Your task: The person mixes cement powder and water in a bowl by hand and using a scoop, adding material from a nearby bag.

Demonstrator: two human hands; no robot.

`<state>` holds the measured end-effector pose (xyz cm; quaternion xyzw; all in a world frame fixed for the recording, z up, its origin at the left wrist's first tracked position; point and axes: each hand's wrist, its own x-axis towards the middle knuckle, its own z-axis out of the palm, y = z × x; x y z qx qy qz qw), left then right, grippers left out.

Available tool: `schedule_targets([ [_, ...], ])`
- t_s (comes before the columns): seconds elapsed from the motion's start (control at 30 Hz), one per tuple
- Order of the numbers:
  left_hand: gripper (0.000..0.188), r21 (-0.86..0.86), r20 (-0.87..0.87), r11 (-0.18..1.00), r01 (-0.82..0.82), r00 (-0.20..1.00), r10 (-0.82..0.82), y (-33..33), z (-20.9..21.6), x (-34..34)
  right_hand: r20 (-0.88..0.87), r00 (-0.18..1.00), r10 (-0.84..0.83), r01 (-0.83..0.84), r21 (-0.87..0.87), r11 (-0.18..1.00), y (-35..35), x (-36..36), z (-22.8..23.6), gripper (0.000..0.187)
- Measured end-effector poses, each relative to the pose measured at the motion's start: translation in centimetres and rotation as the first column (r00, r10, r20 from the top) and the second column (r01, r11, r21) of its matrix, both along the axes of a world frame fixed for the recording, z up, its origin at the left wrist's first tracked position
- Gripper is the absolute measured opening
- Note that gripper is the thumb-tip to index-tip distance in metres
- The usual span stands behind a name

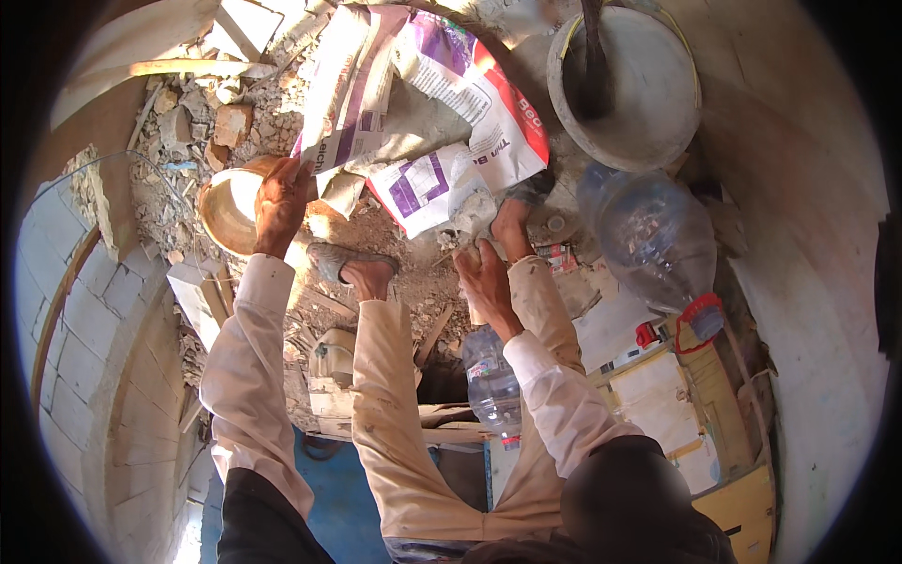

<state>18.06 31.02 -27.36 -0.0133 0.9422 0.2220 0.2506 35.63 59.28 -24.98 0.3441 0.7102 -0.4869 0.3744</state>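
Observation:
A torn white paper sack with purple and red print lies tilted on the rubble ahead of me. My left hand is closed on the sack's left edge, right above the rim of a tan round bowl. Fingers curled, my right hand grips the sack's crumpled lower corner. My two sandalled feet stand on the dirt between the hands. What is inside the sack is hidden.
A grey bucket with a dark tool handle stands at the top right. Beside it lies a big clear water jug, and a small plastic bottle sits by my right knee. Brick rubble is piled at the left, beside a block wall.

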Motion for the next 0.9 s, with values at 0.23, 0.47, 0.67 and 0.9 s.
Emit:
schedule_targets([
  [0.23, 0.048, -0.395, 0.286, 0.912, 0.115, 0.958, 0.002, -7.4, -4.9, -7.0, 0.071, 0.988, -0.134, 0.139, -0.074, 0.987, -1.1, -1.3, 0.3, 0.038],
  [0.47, 0.056, -0.305, 0.016, 0.924, 0.231, 0.971, -0.237, 5.4, -8.4, -17.5, 0.043, 0.998, -0.039, 0.043, -0.086, 0.995, 1.1, 0.2, -1.8, 0.04],
  [0.67, 0.053, -0.146, -0.044, 0.888, 0.436, 0.894, -0.446, 2.3, -17.6, -23.8, -0.103, 0.994, -0.036, 0.026, -0.089, 0.996, -0.6, -1.6, 0.7, 0.036],
  [0.9, 0.044, -0.21, 0.112, 0.872, 0.442, 0.897, -0.428, 6.3, -18.4, -22.9, -0.066, 0.991, -0.119, 0.112, -0.105, 0.988, 1.3, -2.4, 0.1, 0.035],
])
